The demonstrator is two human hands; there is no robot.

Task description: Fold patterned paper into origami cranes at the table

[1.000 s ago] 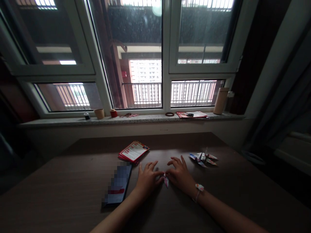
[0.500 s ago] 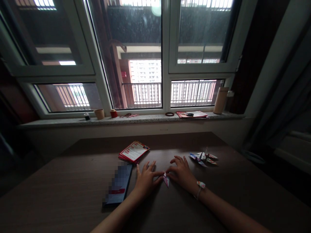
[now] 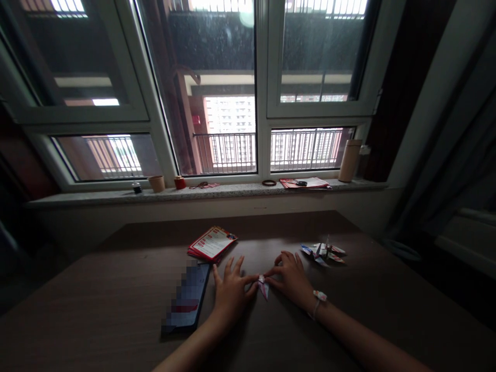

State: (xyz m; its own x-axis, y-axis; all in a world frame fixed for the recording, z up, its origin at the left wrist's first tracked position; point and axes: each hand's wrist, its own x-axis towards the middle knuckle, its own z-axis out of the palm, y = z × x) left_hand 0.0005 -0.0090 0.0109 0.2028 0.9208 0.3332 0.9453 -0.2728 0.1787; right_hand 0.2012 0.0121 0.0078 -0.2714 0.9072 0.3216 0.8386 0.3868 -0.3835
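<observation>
A small piece of folded paper (image 3: 264, 289), white and pink with a pointed end towards me, is between my hands low over the table. My left hand (image 3: 231, 292) pinches its left edge between thumb and index finger, the other fingers spread. From the right, my right hand (image 3: 291, 275) grips it the same way, its other fingers curved. The fingertips hide part of the paper's top. A bracelet (image 3: 320, 296) circles my right wrist. Beyond that hand lie several folded paper pieces (image 3: 323, 253), like origami cranes.
Left of my left hand lies a dark phone or tablet (image 3: 196, 299), partly pixelated. A stack of red-bordered cards (image 3: 214, 245) sits behind it on the brown table (image 3: 96, 294). On the windowsill (image 3: 232, 192) stand a paper cup (image 3: 157, 184), a bottle (image 3: 350, 161) and papers with scissors (image 3: 304, 183).
The view has shifted slightly. Both hands keep hold of the folded paper in nearly the same place, with small finger movements, and more of its top edge shows between the fingertips.
</observation>
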